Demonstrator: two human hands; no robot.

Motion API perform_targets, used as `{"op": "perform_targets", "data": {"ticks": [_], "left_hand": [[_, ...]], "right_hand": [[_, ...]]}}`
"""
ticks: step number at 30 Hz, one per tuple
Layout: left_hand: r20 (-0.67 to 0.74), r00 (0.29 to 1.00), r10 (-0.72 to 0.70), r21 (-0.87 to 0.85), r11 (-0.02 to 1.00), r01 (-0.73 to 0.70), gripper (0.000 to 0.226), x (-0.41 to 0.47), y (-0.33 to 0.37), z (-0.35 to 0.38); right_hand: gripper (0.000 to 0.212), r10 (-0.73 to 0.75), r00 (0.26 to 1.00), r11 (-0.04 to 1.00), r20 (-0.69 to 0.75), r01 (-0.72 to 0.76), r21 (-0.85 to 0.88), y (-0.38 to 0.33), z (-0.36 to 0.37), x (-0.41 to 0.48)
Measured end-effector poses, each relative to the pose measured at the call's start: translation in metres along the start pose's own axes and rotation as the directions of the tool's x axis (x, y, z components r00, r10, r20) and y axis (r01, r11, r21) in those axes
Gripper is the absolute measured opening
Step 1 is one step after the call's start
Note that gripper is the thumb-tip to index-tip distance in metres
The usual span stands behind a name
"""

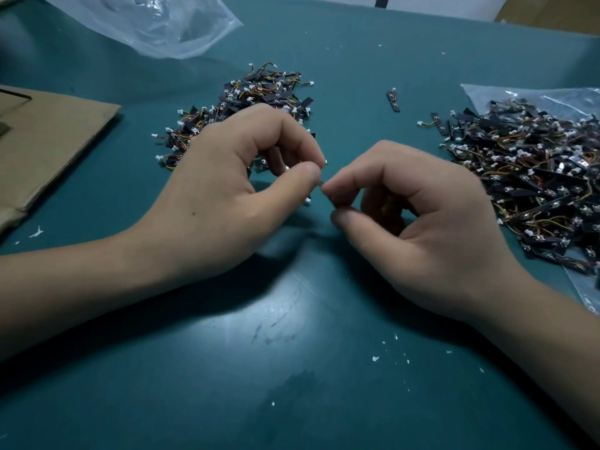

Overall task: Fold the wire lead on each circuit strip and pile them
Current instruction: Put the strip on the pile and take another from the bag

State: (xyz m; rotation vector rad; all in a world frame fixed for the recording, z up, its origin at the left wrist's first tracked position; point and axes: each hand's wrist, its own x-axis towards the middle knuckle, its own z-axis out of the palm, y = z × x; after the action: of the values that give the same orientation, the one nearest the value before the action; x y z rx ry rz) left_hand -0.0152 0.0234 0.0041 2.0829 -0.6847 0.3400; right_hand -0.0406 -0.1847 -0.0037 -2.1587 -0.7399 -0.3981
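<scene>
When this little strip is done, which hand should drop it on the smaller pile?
Likely the left hand: both pinch the strip, but it sits right by the smaller pile; the right hand is farther.

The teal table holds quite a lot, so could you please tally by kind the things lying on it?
Heaps of black circuit strips with wire leads: 2
Clear plastic bags: 2
Stray black circuit strips: 2
Brown cardboard sheet: 1
Total: 7

Table (pixel 357 76) gap btwn L pile (pixel 246 102), R pile (pixel 535 190)
</scene>
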Motion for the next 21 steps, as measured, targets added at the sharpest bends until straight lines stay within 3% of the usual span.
{"op": "perform_targets", "data": {"ticks": [6, 10, 14, 21], "left_hand": [[0.050, 0.997, 0.066, -0.005, 0.998, -0.066, 0.018, -0.0026, 0.0010, 0.0008], [0.133, 0.988, 0.081, -0.036, 0.996, -0.077, 0.017, -0.0032, 0.0023, 0.0000], [0.128, 0.990, 0.056, -0.009, 0.998, -0.056, 0.008, -0.0035, 0.0010, -0.0001], [0.013, 0.998, 0.056, -0.133, 0.990, -0.053, 0.011, -0.0011, -0.0028, -0.0004]], "right_hand": [[0.016, -0.035, 0.988, 0.999, 0.148, 0.030, 0.034, 0.0007, -0.0001, 0.0010], [0.017, 0.048, 0.999, 0.989, 0.023, -0.050, 0.136, -0.0017, -0.0012, -0.0019], [0.018, 0.176, 0.980, 0.959, -0.096, -0.149, 0.242, 0.0003, -0.0023, -0.0011], [0.013, 0.336, 0.940, 0.906, -0.050, -0.308, 0.291, 0.0047, 0.0017, 0.0064]]}}
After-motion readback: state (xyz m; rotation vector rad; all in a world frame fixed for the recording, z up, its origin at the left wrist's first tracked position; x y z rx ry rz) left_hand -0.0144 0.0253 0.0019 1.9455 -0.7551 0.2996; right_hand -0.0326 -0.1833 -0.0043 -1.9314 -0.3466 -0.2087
